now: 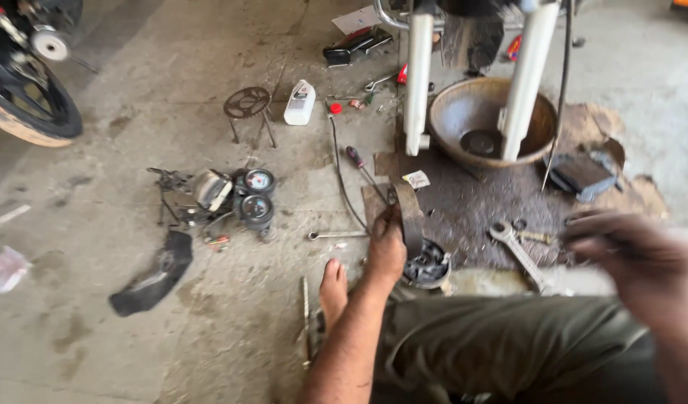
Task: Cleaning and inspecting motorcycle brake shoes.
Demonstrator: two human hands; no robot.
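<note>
My left hand (385,247) grips a curved grey brake shoe (408,211) standing on edge on the floor, beside a round brake drum plate (428,265) near my knee. My right hand (643,262) is blurred, hovering at the right above my leg, fingers loosely bent with nothing seen in them. A large open-end spanner (518,251) lies between the two hands on a dark oily patch. My bare foot (333,288) rests on the concrete left of the left hand.
Two white fork legs (417,82) stand over a metal basin (464,112). An instrument cluster with gauges (239,196), a sprocket on a stand (248,105), a white bottle (300,102), a screwdriver (359,163), a small spanner (336,235), a black mudguard piece (153,273) and a wheel (26,97) lie about.
</note>
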